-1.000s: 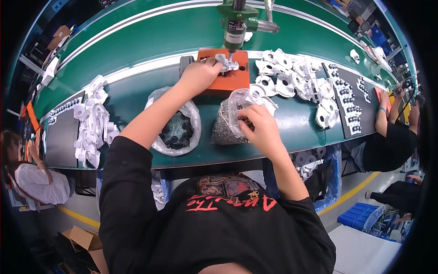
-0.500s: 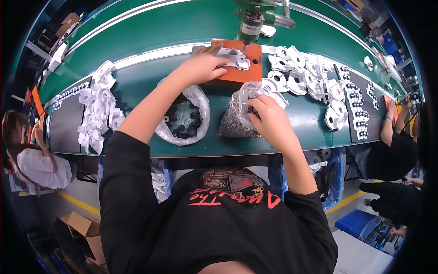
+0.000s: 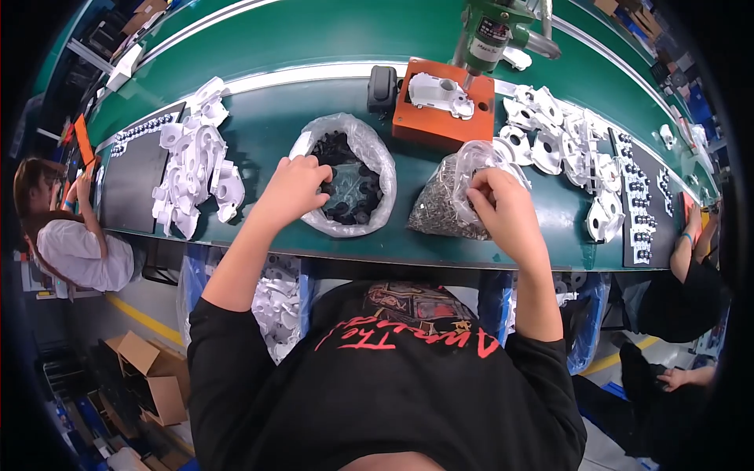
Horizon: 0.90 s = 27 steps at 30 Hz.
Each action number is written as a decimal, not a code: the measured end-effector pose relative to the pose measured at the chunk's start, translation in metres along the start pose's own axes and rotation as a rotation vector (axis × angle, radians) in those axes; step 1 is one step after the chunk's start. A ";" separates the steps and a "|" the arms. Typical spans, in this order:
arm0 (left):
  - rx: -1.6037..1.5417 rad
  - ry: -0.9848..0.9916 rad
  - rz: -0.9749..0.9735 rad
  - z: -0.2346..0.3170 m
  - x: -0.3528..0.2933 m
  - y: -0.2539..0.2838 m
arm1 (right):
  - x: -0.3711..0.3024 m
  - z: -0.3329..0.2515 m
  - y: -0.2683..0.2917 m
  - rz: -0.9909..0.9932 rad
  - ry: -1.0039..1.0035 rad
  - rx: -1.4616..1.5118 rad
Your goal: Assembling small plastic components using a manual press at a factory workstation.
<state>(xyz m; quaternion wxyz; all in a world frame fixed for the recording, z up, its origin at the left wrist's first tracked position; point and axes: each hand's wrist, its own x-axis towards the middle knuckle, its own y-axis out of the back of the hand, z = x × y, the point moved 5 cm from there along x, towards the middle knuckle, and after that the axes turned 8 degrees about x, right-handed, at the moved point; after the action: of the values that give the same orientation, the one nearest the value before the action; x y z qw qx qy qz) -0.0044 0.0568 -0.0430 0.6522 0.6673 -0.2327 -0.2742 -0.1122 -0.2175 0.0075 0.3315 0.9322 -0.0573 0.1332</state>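
Over the left side of a clear plastic bag (image 3: 386, 169) of small black parts (image 3: 343, 206) is my left hand (image 3: 290, 192). Its fingers are bent, with a gap between them and the thumb, and I see nothing held. My right hand (image 3: 509, 210) is at the mouth of a clear bag of metal screws (image 3: 446, 208), finger and thumb pinched together; what they hold, if anything, is too small to make out. Behind the bags a white plastic housing (image 3: 441, 96) sits on an orange fixture block (image 3: 428, 127), below the tip of a green machine head (image 3: 488, 39).
White housings are heaped at left (image 3: 192, 169) and right (image 3: 577, 145). Dark trays (image 3: 129, 200) flank them; the right tray (image 3: 640, 196) bears rows of small parts. A black box-shaped object (image 3: 382, 89) stands beside the fixture. Co-workers sit at both sides.
My left hand has left the white housing on the fixture and come back to the bag of black parts. My right hand stays at the screw bag. The whole view has shifted.
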 end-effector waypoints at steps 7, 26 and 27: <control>0.100 -0.062 0.055 0.005 -0.001 -0.009 | -0.003 0.005 0.005 0.026 -0.065 0.123; -0.752 -0.032 0.226 0.027 0.174 0.082 | -0.008 0.008 0.032 0.187 0.014 0.292; -0.716 -0.046 0.183 0.036 0.190 0.086 | -0.010 0.011 0.036 0.217 0.039 0.312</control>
<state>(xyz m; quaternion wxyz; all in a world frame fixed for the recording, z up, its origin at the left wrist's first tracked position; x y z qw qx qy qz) 0.1164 -0.1005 0.0312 0.8608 0.3668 -0.1954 -0.2938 -0.1270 -0.2518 0.0183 0.1679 0.9579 -0.1295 0.1935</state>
